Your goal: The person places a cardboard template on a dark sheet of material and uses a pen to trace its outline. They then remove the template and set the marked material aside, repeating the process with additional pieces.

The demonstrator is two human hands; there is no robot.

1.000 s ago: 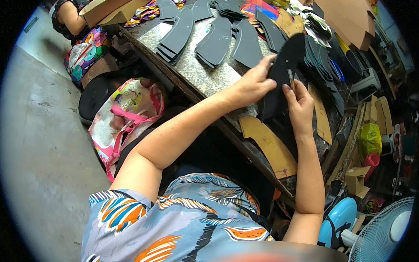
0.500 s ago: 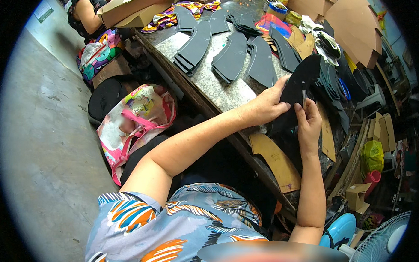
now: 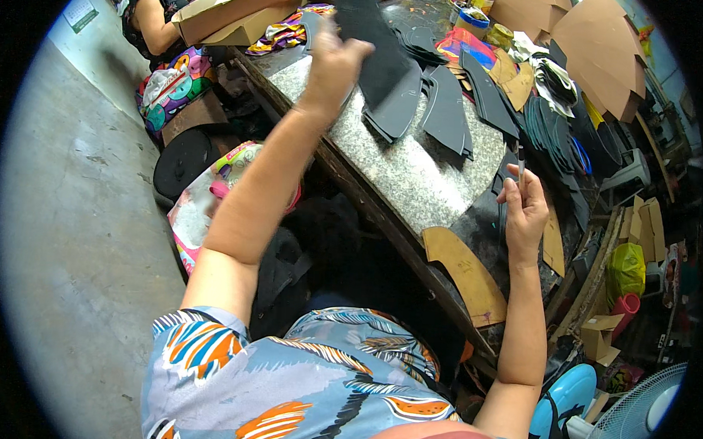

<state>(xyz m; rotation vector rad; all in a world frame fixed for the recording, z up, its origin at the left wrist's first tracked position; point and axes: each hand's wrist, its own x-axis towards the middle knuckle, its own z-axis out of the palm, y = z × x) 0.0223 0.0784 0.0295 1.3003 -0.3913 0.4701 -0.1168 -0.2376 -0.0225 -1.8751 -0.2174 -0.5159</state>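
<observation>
Over the far left part of the worktable, my left hand [image 3: 331, 70] is closed on a curved dark grey sheet piece [image 3: 373, 46], which hangs above similar flat pieces. Motion smears the hand and piece a little. Lower right, my right hand [image 3: 527, 214] pinches a slim silver pen [image 3: 521, 160] that points upward. A speckled stone slab [image 3: 441, 192] lies between my hands. On it rest fanned stacks of grey curved pieces [image 3: 445, 118]. A tan curved template [image 3: 466, 274] lies at the table's near edge, left of my right forearm.
Stacked dark pieces [image 3: 548, 126] and large brown cardboard sheets [image 3: 601, 46] stand at the back right. Another person [image 3: 151, 23] is at the far left beside a cardboard box [image 3: 235, 14]. A fan [image 3: 635, 419] stands lower right, and a patterned bag [image 3: 201, 214] sits left of the table.
My left hand has carried the dark piece away from my right hand, up and left over the stacks. My right hand keeps the pen and has moved slightly downward.
</observation>
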